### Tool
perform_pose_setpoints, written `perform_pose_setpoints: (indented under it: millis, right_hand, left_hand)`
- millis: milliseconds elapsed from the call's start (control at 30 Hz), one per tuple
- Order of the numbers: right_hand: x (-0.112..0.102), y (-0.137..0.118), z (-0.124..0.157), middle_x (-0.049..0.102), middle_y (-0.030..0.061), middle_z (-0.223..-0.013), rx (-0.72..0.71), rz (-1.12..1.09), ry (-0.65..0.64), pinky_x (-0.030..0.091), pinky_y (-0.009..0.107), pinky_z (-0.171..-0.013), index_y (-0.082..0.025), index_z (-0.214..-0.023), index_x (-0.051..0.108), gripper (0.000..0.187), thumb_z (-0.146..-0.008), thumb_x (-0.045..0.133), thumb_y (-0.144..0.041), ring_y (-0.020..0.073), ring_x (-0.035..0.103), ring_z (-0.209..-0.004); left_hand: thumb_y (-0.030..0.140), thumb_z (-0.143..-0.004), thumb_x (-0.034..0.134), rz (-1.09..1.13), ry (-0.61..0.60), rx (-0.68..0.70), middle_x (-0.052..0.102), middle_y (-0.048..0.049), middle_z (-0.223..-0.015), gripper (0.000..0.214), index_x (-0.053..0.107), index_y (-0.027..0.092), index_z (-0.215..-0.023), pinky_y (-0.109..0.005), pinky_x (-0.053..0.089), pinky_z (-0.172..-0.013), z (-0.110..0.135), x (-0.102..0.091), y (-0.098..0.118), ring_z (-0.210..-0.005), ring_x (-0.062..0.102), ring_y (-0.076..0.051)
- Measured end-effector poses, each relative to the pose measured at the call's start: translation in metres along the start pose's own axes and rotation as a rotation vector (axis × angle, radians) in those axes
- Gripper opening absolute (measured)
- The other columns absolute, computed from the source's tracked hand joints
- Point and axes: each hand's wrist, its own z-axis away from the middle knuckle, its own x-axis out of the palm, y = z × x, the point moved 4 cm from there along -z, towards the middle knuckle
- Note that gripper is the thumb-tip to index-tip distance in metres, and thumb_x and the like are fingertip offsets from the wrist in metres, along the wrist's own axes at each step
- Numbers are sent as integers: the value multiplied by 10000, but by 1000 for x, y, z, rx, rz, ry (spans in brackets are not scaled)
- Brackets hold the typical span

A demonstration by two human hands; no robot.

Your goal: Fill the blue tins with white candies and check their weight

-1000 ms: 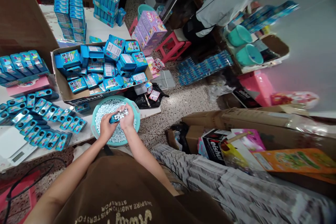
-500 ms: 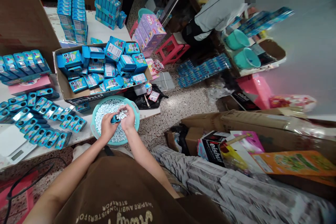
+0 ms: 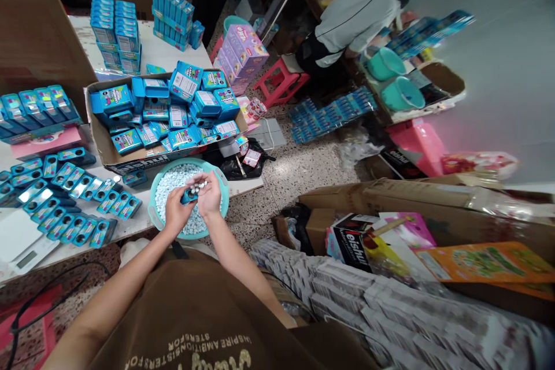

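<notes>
A teal basin [image 3: 152, 215] full of small white candies sits at the table edge in front of me. Above it my left hand [image 3: 176, 211] is closed on a small blue tin [image 3: 189, 196]. My right hand [image 3: 210, 195] is cupped beside the tin with a few white candies [image 3: 198, 187] in its palm, touching the tin's open top. Several open blue tins [image 3: 73, 208] lie in rows on the white table to the left.
A cardboard box [image 3: 105, 152] of blue packages stands behind the basin. Stacked blue boxes [image 3: 117, 32] are further back. A white scale [image 3: 19, 243] lies at the left. A person in grey [image 3: 353, 20] sits on a pink stool [image 3: 281, 78]. Cartons and grey bundles [image 3: 368, 300] fill the right.
The pile of candies in my right hand has shrunk as they pass into the tin. Both hands stay over the basin; the view shifted slightly.
</notes>
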Motion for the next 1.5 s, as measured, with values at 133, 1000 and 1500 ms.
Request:
perform_pose_setpoints:
  millis: [133, 1000, 1500]
  right_hand:
    - [0, -2, 3, 608, 32, -577, -35, 76, 1, 477, 302, -733, -181, -592, 607, 507, -837, 381, -564, 152, 610, -656]
    - [-115, 98, -51, 559, 157, -1212, -6, 1382, -55, 282, 384, -1034, -138, -1141, 582, 443, -817, 517, -433, 254, 458, -1182]
    - [-91, 98, -47, 562, -17, -590, 435, 630, -5, 406, 253, -524, -203, -638, 504, 362, -755, 477, -545, 134, 505, -539]
  left_hand:
    - [199, -682, 658, -12, 1, 29, 650, -70, -982, 310, 619, 186, -990, -371, 452, -863, -2, 0, 2, -956, 584, -233]
    - [384, -641, 724, 192, 89, -318, 651, -49, -996, 435, 584, 198, -1009, -348, 474, -859, 16, -35, -39, -932, 611, -212]
    - [406, -690, 693, 60, 116, -203, 650, -52, -1010, 400, 595, 207, -1024, -350, 463, -880, 11, -52, -27, -959, 605, -215]
